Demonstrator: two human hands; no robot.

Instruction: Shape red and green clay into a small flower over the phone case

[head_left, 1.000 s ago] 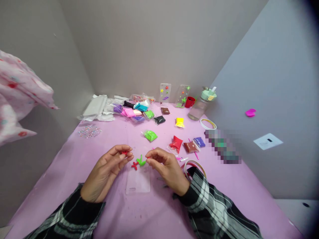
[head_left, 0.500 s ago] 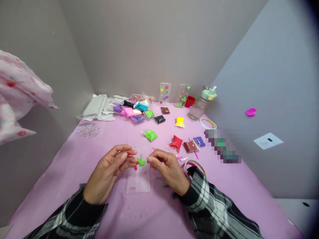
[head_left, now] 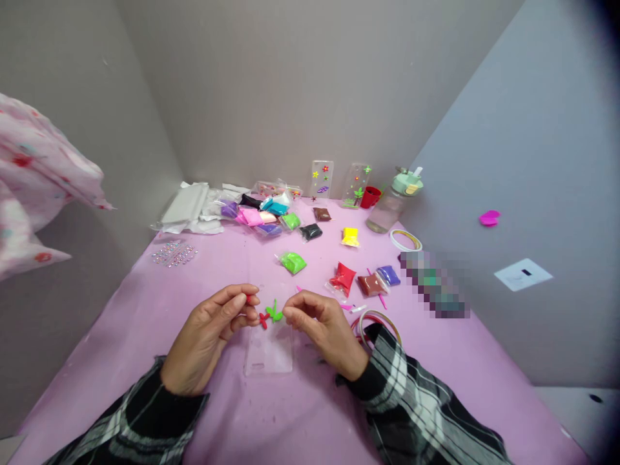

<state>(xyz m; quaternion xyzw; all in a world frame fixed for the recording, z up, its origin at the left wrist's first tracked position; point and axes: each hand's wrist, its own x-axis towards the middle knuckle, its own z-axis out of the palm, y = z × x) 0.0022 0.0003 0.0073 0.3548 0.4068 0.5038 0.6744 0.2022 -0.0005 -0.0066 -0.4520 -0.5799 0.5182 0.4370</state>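
Note:
A clear phone case (head_left: 269, 352) lies flat on the pink table (head_left: 300, 413) in front of me. At its top end sit a small red clay cross (head_left: 263, 320) and a green clay leaf shape (head_left: 274, 313). My left hand (head_left: 210, 339) pinches a small bit of red clay (head_left: 248, 298) between thumb and fingers, just left of the cross. On the other side of the leaf shape, my right hand (head_left: 323, 329) has its fingertips pressed together; whether it holds a tiny piece I cannot tell.
Several small bags of coloured clay (head_left: 271, 216) lie across the far half of the table, with two decorated phone cases (head_left: 320, 179) leaning on the wall, a red cup (head_left: 371, 197), a bottle (head_left: 392, 206), tape rings (head_left: 405, 240), a gem sheet (head_left: 173, 255) and white packaging (head_left: 186, 210).
My left hand moved right towards the clay shapes on the case, then drew back slightly. The right hand stayed almost still beside the green leaf shape.

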